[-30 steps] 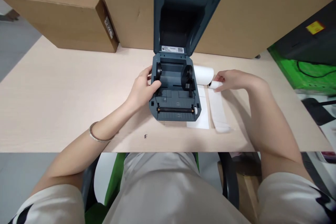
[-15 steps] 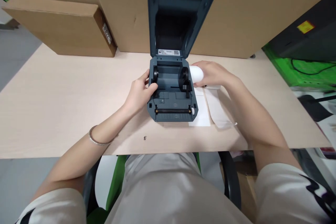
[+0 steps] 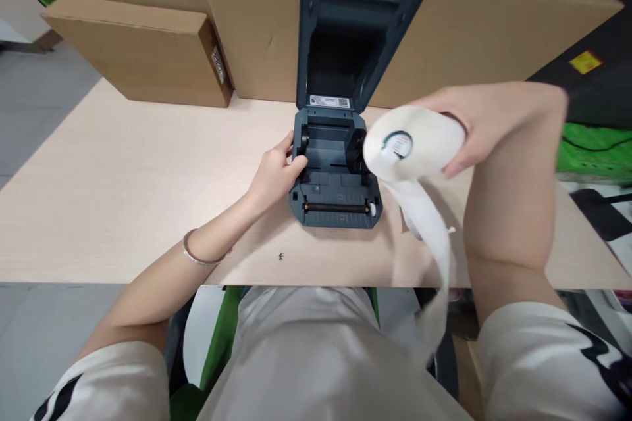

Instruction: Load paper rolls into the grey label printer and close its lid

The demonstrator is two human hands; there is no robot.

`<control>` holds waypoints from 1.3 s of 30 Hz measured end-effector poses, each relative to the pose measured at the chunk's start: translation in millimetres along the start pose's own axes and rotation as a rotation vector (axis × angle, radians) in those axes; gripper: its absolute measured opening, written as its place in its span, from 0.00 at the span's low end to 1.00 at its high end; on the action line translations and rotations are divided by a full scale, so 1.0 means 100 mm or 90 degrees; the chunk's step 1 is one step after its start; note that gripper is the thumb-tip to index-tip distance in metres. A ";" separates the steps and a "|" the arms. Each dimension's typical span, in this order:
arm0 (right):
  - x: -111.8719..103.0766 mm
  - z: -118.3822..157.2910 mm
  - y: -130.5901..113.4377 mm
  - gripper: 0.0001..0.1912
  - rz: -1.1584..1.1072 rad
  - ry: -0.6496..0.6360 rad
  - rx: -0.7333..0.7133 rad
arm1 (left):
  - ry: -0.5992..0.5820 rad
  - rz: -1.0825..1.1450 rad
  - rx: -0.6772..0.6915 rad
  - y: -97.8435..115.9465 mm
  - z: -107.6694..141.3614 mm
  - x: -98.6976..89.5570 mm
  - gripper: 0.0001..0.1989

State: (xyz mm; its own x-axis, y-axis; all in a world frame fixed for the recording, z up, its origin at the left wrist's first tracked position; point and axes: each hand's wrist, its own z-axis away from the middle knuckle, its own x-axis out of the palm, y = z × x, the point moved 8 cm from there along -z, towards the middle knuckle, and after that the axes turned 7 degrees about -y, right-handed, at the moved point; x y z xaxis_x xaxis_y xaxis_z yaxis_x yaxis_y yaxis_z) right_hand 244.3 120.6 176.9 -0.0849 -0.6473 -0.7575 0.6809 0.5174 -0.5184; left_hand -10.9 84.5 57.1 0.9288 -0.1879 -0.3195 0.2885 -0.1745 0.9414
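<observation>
A dark grey label printer [image 3: 336, 200] stands on the table with its lid [image 3: 363, 6] raised, its inner bay exposed. My left hand [image 3: 276, 173] grips the printer's left side, thumb over the rim and fingers partly hidden behind it. Up beside the printer's right edge, my right hand [image 3: 476, 122] holds a white paper roll [image 3: 429, 141], its round face and core turned toward me. A loose strip [image 3: 434, 237] trails from the roll down past the table's front edge; its lower end is blurred.
Cardboard boxes [image 3: 133, 56] line the back of the pale table [image 3: 123, 197]. A small dark mark [image 3: 281, 256] lies near the front edge. At the right are a green object [image 3: 592, 154] and a black item [image 3: 600, 214].
My right hand has lifted the roll from beside the printer, up and to the right, and its strip now hangs down. My left hand still grips the printer. The view has shifted slightly.
</observation>
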 end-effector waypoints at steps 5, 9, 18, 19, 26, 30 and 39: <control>0.08 -0.64 -0.24 0.38 0.096 0.094 0.082 | 0.002 -0.013 -0.008 0.01 0.01 -0.01 0.31; 0.11 -0.81 -0.29 0.37 0.200 0.139 0.125 | 0.002 -0.018 -0.015 0.00 0.01 -0.01 0.32; 0.31 -1.04 -0.20 0.37 0.317 0.202 0.039 | 0.004 -0.026 -0.027 -0.01 0.00 -0.01 0.32; 0.35 -1.08 -0.18 0.39 0.331 0.222 0.047 | 0.004 -0.027 -0.027 -0.01 0.01 -0.01 0.32; 0.58 -0.76 -0.33 0.45 0.285 0.292 0.056 | -0.011 -0.030 -0.024 0.06 0.02 0.00 0.34; 0.91 -0.42 -0.58 0.43 0.183 0.238 -0.008 | -0.015 -0.034 -0.011 0.06 0.02 0.01 0.32; 1.71 -0.27 -0.72 0.54 0.216 0.110 -0.108 | -0.003 -0.019 0.039 -0.05 -0.03 0.00 0.31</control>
State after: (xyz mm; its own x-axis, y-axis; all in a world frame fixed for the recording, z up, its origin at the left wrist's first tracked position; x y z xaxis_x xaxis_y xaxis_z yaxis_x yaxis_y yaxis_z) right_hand 161.3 -12.3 74.1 -0.0075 -0.3277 -0.9447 0.5635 0.7791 -0.2748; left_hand -11.9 87.9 53.1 0.9189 -0.1858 -0.3479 0.3013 -0.2387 0.9232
